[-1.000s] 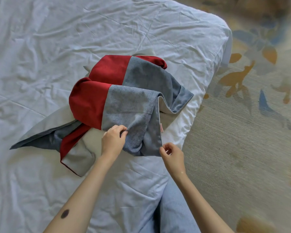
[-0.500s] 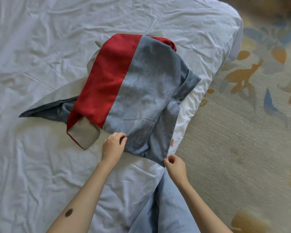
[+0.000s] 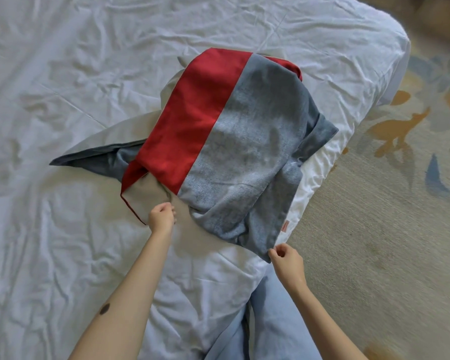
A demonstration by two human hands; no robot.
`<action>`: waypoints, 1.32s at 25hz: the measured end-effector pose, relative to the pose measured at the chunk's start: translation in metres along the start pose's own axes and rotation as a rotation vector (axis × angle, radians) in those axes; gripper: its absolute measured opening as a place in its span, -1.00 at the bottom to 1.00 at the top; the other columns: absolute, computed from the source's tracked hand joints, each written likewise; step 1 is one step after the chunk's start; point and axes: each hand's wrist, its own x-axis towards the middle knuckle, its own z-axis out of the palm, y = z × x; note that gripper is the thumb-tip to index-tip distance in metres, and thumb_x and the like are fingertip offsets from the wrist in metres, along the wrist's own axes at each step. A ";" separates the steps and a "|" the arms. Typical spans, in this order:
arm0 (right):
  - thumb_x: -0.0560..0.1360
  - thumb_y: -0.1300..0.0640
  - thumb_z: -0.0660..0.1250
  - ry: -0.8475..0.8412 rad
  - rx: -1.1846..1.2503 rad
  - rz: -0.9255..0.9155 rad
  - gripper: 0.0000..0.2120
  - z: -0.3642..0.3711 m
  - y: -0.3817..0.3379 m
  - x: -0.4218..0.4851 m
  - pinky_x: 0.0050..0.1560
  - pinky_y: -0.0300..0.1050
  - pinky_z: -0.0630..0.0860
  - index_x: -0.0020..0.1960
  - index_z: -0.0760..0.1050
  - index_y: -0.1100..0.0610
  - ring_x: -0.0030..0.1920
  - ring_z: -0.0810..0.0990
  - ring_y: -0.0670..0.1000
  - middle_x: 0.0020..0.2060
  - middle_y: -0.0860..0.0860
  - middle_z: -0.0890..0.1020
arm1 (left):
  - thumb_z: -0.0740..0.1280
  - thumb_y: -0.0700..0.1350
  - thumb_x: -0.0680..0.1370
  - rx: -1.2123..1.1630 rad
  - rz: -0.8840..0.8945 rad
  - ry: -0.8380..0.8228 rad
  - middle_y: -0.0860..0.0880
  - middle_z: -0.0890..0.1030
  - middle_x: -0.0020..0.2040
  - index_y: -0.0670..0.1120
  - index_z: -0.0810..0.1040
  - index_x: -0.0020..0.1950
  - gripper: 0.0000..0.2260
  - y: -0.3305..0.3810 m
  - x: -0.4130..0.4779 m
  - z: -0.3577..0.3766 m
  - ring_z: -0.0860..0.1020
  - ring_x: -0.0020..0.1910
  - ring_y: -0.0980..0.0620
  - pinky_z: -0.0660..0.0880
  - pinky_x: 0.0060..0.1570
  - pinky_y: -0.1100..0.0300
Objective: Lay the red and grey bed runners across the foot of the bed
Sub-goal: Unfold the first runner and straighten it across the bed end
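**Spotter:** Where are we with the runners?

**Operator:** Early, I'd say. I'm over the bed (image 3: 63, 105), its white sheet creased all across, and the red and grey bed runner (image 3: 234, 141) lies in a bunched heap near the bed's right edge. It is partly opened but not stretched flat or laid across anything yet.

**Spotter:** Start from the left. What's the left grip doing?

**Operator:** My left hand (image 3: 162, 218) is curled nearly closed at the heap's near left corner, where the pale lining (image 3: 143, 196) is turned up. The fingertips seem pinched on a thin edge or cord there, though I can't see exactly what.

**Spotter:** And the right?

**Operator:** My right hand (image 3: 286, 259) has finger and thumb pinched together at the grey near corner, at the bed's edge. Beyond it there's patterned carpet (image 3: 374, 229).

**Spotter:** Count for me.

**Operator:** One heap, with one wide red band and one wide grey band on top, a second scrap of red peeking out at the far side, and a dark grey point trailing off left. Whether that's one runner or two tangled together, I can't tell. Spreading, straightening and placing are all left, in my judgement.
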 end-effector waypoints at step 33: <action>0.45 0.24 0.23 -0.021 -0.127 -0.042 -0.67 0.029 0.002 -0.036 -0.42 -0.14 0.12 -0.43 0.20 0.13 -0.48 0.20 -0.04 -0.55 0.01 0.29 | 0.32 -0.15 0.43 0.272 0.293 0.136 -0.08 0.51 -0.31 -0.11 0.39 -0.34 -0.83 0.007 -0.025 -0.054 0.42 -0.30 -0.09 0.32 -0.24 0.16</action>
